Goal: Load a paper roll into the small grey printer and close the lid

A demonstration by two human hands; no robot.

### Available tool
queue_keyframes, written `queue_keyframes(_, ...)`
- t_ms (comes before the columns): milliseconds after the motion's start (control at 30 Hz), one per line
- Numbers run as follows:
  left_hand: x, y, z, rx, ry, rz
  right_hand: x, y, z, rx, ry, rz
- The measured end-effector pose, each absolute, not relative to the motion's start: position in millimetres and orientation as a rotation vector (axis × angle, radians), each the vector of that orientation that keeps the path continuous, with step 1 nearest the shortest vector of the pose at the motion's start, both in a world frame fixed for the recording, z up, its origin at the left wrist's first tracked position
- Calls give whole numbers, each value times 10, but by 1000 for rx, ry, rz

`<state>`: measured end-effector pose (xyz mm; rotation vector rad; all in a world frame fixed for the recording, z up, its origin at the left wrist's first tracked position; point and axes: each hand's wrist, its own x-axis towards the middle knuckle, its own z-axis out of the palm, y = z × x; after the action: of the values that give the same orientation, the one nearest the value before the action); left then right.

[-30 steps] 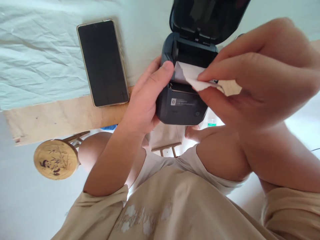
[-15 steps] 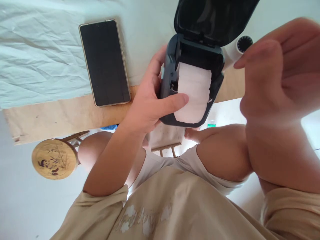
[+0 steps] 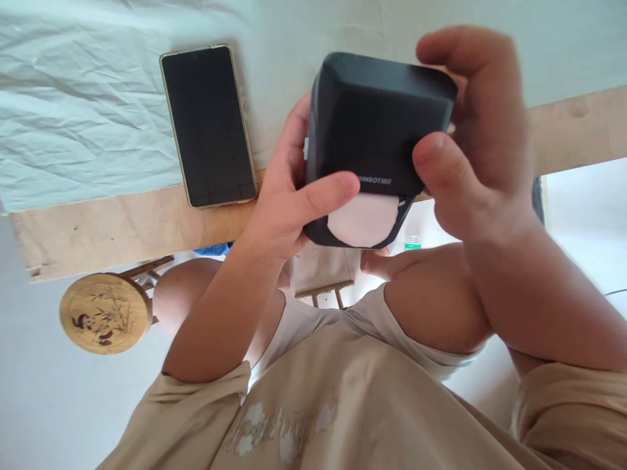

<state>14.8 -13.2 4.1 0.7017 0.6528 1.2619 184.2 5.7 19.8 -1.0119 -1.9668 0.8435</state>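
Observation:
A dark label printer (image 3: 382,124) is held up in front of me, above the table's near edge, with its lid down over most of the body. White label paper (image 3: 367,219) shows at its lower end, below the lid's edge. My left hand (image 3: 289,202) grips the printer's left side, the thumb lying across the front near the paper. At the right side my right hand (image 3: 482,143) is curled round the lid's edge, its thumb on the front; some of its fingers are hidden behind the printer.
A smartphone (image 3: 210,127) lies screen up on the pale cloth (image 3: 88,98), overlapping the wooden table edge (image 3: 108,225). A round wooden stool (image 3: 105,313) stands below on the left. Between my legs on the floor is a bottle with a green label (image 3: 412,243).
The printer's lid has come down from raised to lying over the paper. My right hand has moved left from beside the printer onto its lid; my left hand keeps its hold.

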Motion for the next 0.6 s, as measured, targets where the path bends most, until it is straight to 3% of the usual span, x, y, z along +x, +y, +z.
queue_keyframes(133, 182, -161, 102, 628, 748, 1260, 1791, 50, 125, -916, -1920, 1171)
queue_keyframes(600, 99, -135, 54, 583, 678, 1179, 1728, 45, 52, -922, -1825, 1244)
